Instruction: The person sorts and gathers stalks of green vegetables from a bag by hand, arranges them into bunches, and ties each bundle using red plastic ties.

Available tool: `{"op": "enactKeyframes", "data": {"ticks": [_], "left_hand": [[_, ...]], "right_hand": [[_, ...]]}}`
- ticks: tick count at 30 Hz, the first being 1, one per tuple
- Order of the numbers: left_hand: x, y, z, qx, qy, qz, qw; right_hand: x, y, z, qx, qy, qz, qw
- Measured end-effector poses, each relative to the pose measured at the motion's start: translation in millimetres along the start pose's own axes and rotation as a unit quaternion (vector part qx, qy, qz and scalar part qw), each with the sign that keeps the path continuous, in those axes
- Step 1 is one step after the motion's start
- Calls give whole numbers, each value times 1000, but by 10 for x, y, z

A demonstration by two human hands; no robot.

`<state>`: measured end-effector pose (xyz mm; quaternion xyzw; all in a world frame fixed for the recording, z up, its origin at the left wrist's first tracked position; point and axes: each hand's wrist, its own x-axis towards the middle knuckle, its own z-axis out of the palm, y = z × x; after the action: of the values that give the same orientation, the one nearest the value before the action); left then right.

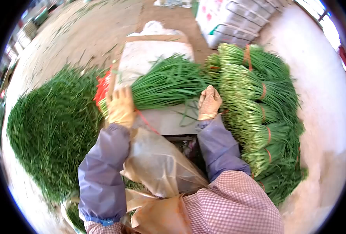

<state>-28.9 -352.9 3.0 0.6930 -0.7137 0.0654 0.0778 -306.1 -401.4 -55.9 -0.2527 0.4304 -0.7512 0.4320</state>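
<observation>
A loose bunch of garlic chives (171,84) lies across a pale board (151,48), leaves toward the right. My gloved left hand (121,104) grips the bunch near its stem end at the board's left edge. From beneath that hand a red tie strip (147,121) trails toward me. My gloved right hand (209,102) is closed beside the leaf tips, at the board's right side. Whatever its fingers may hold is hidden. A cluster of red ties (102,87) hangs at the board's left edge, just beyond my left hand.
To the left rises a big heap of loose green leaves (52,128). On the right, tied chive bundles (258,113) are stacked with their pale stems facing the board. A strapped white bale (235,19) stands behind them. A brownish plastic apron (161,163) covers my lap.
</observation>
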Motion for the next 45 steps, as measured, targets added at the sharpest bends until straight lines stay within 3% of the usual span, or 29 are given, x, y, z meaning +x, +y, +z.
{"op": "enactKeyframes", "data": {"ticks": [1, 2, 3, 4, 5, 7, 9, 10, 11, 13, 14, 15, 17, 18, 21, 22, 24, 26, 28, 29, 30, 31, 32, 35, 38, 40, 42, 43, 45], "left_hand": [[-10, 4, -37, -7, -1, 0, 1000], [-19, 8, -63, -11, 4, 6, 1000], [-24, 3, -91, -13, 10, 11, 1000], [-35, -14, -128, -10, 15, 20, 1000], [-56, -33, -177, -12, 19, 25, 999], [-158, -128, -354, 10, 84, 88, 993], [-214, -398, -412, 53, 186, 180, 964], [-277, -452, -609, 51, 223, 214, 950], [-362, -493, -844, 98, 221, 219, 945], [-503, -606, -1279, 147, 223, 230, 936], [-487, -736, -1390, 173, 287, 268, 903], [-468, -870, -1494, 197, 350, 303, 864], [-612, -821, -1972, 264, 365, 292, 844], [-712, -708, -2171, 244, 361, 279, 856], [-790, -477, -2474, 294, 374, 282, 834], [-758, -429, -2502, 264, 407, 241, 840], [-670, -357, -2587, 188, 467, 190, 843], [-614, -296, -2718, 90, 522, 180, 829], [-605, -500, -2627, 102, 532, 158, 825], [-578, -754, -2417, 135, 506, 151, 839], [-653, -939, -2193, 150, 438, 121, 878], [-772, -1083, -1972, 164, 363, 88, 913], [-891, -1236, -1789, 149, 269, 54, 950], [-1416, -1501, -1548, 4, 17, -31, 999], [-2006, -1936, -1203, -104, -11, -138, 985], [-2384, -2056, -1172, -166, -47, -220, 960], [-2724, -2145, -1121, -209, -93, -275, 934], [-2866, -2171, -1103, -212, -117, -287, 927], [-3097, -2240, -1053, -200, -156, -296, 921]], "right_hand": [[-240, -440, 172, -40, -5, 29, 999], [-314, -485, 222, -47, -48, -21, 997], [-474, -575, 332, -82, -177, -78, 978], [-515, -579, 400, -72, -284, 49, 955], [-737, -830, 627, -400, -317, -90, 855], [-835, -716, 868, -417, -373, -209, 802], [-947, -909, 1183, -388, -426, -227, 785], [-975, -925, 1345, -368, -450, -285, 762], [-979, -940, 1504, -347, -472, -342, 734], [-954, -1044, 1821, -388, -532, -364, 659], [-940, -1108, 1879, -407, -559, -372, 619], [-921, -1160, 1858, -361, -625, -241, 648], [-907, -1236, 1793, -244, -715, 34, 654], [-980, -1424, 1709, -221, -714, 62, 661], [-1222, -1688, 1461, -118, -667, 81, 731], [-1271, -1844, 1345, -102, -620, 63, 775], [-1340, -2370, 1077, -47, -546, 141, 824], [-1273, -2725, 722, -38, -441, 109, 890], [-1178, -3143, 301, 22, -347, 40, 937], [-1181, -3416, 47, -61, -250, 36, 966], [-1082, -3565, -266, -64, -235, -22, 970], [-819, -3610, -725, -64, -140, -61, 986], [-611, -3747, -1153, -157, 15, -145, 977], [207, -4200, -2428, -328, 94, -213, 915], [1052, -4330, -3581, -532, 86, -166, 826], [1252, -4251, -4189, -666, 102, -101, 732], [1249, -4111, -4275, -769, 118, -59, 625], [1247, -4035, -4146, -788, 115, -83, 599], [1335, -3846, -3532, -732, 39, -198, 651]]}}
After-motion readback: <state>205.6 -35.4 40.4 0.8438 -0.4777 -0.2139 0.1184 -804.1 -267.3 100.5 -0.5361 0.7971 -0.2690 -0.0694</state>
